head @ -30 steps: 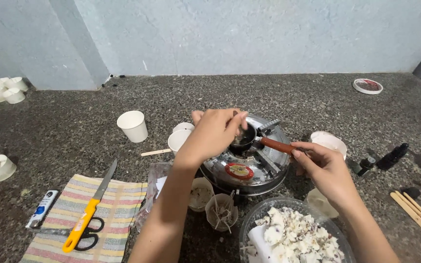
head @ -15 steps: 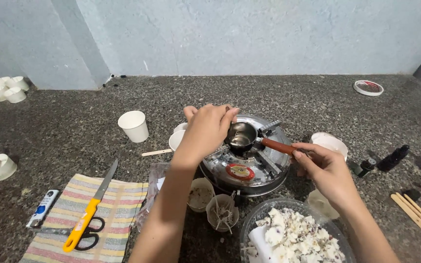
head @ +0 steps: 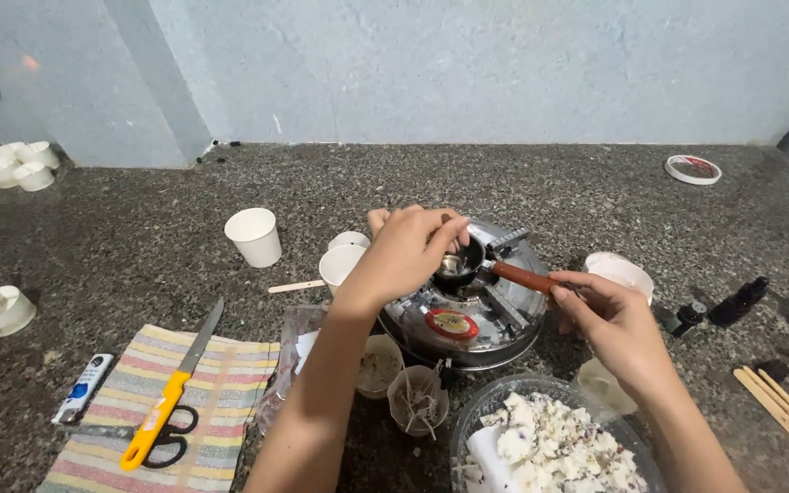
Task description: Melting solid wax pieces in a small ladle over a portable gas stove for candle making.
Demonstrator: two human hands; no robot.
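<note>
A small metal pot (head: 455, 266) with a red handle (head: 515, 275) sits on a round silver stove (head: 468, 319) in the middle of the dark speckled counter. My right hand (head: 606, 315) grips the end of that handle. My left hand (head: 408, 251) hovers over the pot's left rim, its fingertips bunched together and pointing down into the pot. Nothing shows between those fingers. A white paper cup (head: 340, 265) stands right beside my left wrist.
A clear bowl of white wax chunks (head: 541, 443) sits near me. Two small cups (head: 415, 398) stand before the stove. A yellow-handled knife (head: 171, 402) and scissors lie on a striped cloth (head: 221, 383). Wooden sticks (head: 783, 406), dark bottles (head: 737, 301) and more white cups (head: 253, 236) lie around.
My left hand drew back to the left off the pot, then returned over its rim with fingertips down. My right hand stayed on the handle.
</note>
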